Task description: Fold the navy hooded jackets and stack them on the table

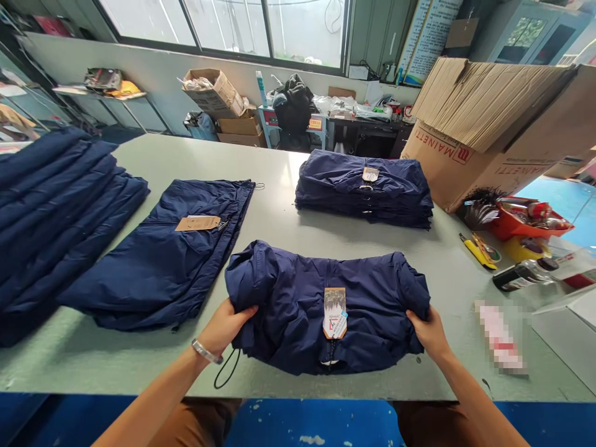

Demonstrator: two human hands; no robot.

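Reaching forward over the near edge of the pale grey-green tabletop (274, 217) with both bare forearms, spreading them wide and slanting each inward toward the middle. Wearing a silvery band bracelet (207, 352) on the left wrist. Clamping the left grip (228, 327) on the left end of a folded navy-blue fabric garment (288, 304), laying the thumb over the near face and hiding most fingers behind the cloth. Clamping the right grip (431, 333) on the right end in the same manner, pressing the thumb against the near face. Holding the garment roughly level at the near middle, with a rectangular printed card tag (335, 313) showing at its centre and a thin black cord loop (216, 386) hanging beside the left wrist. Facing a neat stack of folded navy-blue garments (367, 205) at far right of centre. Flanking a flatter navy-blue garment (153, 254) on the left.
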